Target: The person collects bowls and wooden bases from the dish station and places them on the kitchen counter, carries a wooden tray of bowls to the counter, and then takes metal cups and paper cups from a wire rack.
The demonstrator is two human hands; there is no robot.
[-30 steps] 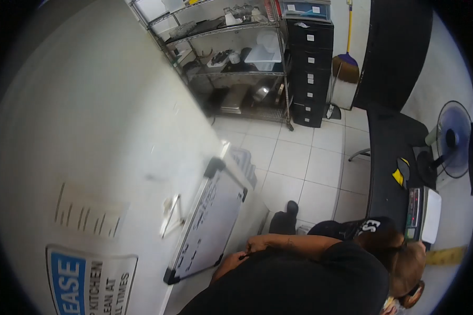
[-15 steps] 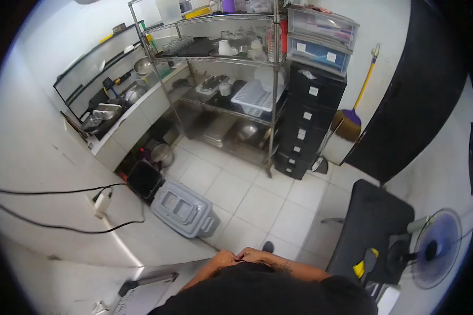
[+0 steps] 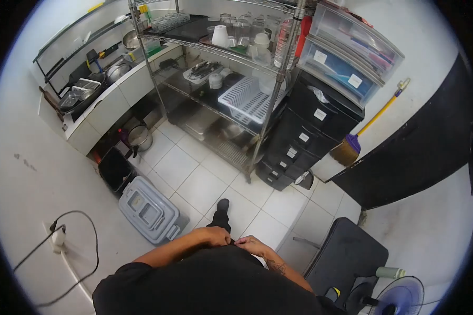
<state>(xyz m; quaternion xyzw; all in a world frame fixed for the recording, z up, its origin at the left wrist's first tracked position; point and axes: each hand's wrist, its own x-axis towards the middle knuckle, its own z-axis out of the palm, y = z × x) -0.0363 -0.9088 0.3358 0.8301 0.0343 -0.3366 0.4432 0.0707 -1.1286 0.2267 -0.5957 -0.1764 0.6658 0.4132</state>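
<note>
My left hand (image 3: 217,236) is closed in front of my waist, its knuckles turned up. Close beside it, my right hand (image 3: 251,244) has its fingers pinched together, pointing toward the left hand. A small dark bit shows between the two hands, at the lower edge of my black shirt (image 3: 194,281); whether it is cloth or something else I cannot tell. Below the hands, one dark shoe (image 3: 223,204) stands out on the white floor tiles (image 3: 201,188).
A wire shelf rack (image 3: 257,142) with glassware and a white dish rack (image 3: 249,97) stands ahead, beside black drawers (image 3: 299,136). A lidded grey bin (image 3: 150,210) is at left. A black chair (image 3: 347,252) and a fan (image 3: 399,299) are at right.
My view has moved forward and turned, so the rack and drawers look nearer. One foot has stepped out in front. Both hands stay together at my waist.
</note>
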